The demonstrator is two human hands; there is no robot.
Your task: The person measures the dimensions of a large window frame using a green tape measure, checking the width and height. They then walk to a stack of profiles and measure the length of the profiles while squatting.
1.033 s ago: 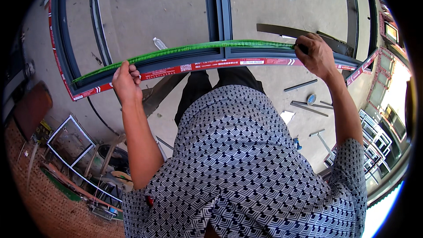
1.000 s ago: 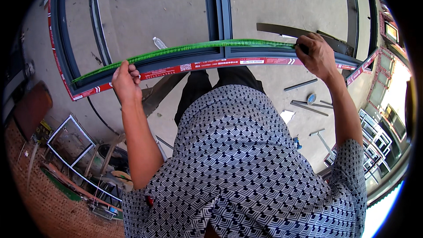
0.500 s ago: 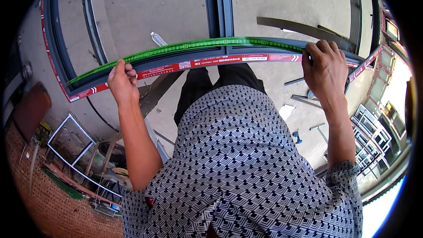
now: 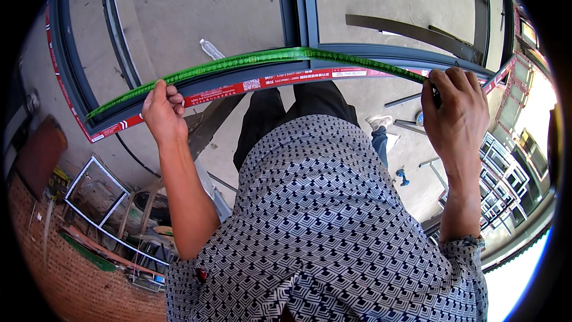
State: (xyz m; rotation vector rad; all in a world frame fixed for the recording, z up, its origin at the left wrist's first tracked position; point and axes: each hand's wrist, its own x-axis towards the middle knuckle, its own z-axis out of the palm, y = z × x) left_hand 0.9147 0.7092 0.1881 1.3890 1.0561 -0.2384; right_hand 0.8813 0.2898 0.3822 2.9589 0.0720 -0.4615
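Observation:
A green tape measure [image 4: 238, 60] is drawn out along the near bar of a dark grey window frame [image 4: 208, 81]. Its far-left end lies at the frame's left corner. My left hand [image 4: 164, 110] pinches the blade a short way in from that corner. My right hand [image 4: 456, 107] is closed around the tape's dark case, which is mostly hidden by the fingers. From the middle of the frame the blade slants down to the right hand, bent and off the bar there. Red printed film [image 4: 217, 95] covers the near side of the bar.
A clear plastic bottle [image 4: 211, 49] lies on the concrete floor beyond the bar. A blue power drill [image 4: 403, 177] and loose metal profiles lie at the right. Another person's shoe [image 4: 379, 121] and leg show right of me. White frames [image 4: 500, 185] are stacked far right.
My right hand has moved right and toward me with the case, so the blade's right half now slants off the bar. Another person's leg has come into view. My left hand stays nearly put.

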